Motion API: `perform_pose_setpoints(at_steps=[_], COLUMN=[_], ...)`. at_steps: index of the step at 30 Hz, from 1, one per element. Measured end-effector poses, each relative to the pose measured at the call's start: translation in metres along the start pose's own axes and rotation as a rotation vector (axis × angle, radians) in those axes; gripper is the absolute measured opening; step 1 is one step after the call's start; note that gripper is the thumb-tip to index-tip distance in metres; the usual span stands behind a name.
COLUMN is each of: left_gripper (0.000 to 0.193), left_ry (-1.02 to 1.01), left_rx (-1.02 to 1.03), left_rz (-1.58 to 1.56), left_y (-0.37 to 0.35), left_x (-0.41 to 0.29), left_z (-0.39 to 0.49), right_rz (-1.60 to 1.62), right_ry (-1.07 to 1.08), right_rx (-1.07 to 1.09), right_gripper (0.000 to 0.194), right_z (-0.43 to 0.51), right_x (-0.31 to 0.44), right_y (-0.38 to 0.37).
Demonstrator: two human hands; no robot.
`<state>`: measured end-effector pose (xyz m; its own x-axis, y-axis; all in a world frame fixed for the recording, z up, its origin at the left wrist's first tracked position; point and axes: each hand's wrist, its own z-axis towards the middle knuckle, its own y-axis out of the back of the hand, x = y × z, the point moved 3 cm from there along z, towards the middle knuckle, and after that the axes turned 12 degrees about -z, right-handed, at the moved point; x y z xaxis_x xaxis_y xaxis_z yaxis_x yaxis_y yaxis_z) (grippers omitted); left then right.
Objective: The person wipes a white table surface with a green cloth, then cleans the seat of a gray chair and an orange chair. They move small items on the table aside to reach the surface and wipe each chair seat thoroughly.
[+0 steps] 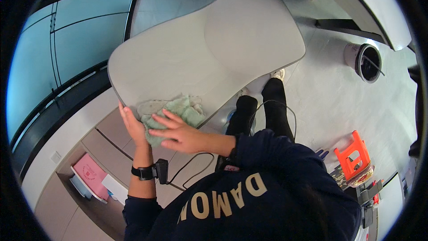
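Observation:
A crumpled pale green cloth lies on the near left corner of a white plastic chair seat, whose shape runs into a wide curved backrest. My right hand rests palm down on the cloth with its fingers spread. My left hand is at the seat's corner, upright against the edge, with the cloth beside its palm. Its fingers partly pass behind the rim, so its grip cannot be told. A black strap with a small device is round the left wrist.
An open drawer or shelf holds pink and white items at the lower left. A bin stands at the right, below a white table. An orange plastic stool is at the lower right. A cable hangs near my legs.

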<state>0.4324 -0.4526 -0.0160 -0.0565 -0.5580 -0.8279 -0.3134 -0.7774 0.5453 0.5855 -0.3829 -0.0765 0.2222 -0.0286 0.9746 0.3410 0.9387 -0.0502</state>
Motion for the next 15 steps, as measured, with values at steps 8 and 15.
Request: perform_pose_setpoints(at_steps=[8, 15], left_gripper=[0.054, 0.059], left_ry=[0.065, 0.061], left_rx=[0.031, 0.033], left_rz=[-0.25, -0.206], left_y=[-0.006, -0.011], left_x=[-0.004, -0.008], left_z=[-0.008, -0.01], right_rz=[-0.338, -0.819], right_ry=[-0.03, -0.338], right_rx=[-0.01, 0.106], right_gripper=[0.045, 0.052], right_z=[-0.016, -0.057], right_x=[-0.04, -0.182], right_y=[-0.021, 0.005])
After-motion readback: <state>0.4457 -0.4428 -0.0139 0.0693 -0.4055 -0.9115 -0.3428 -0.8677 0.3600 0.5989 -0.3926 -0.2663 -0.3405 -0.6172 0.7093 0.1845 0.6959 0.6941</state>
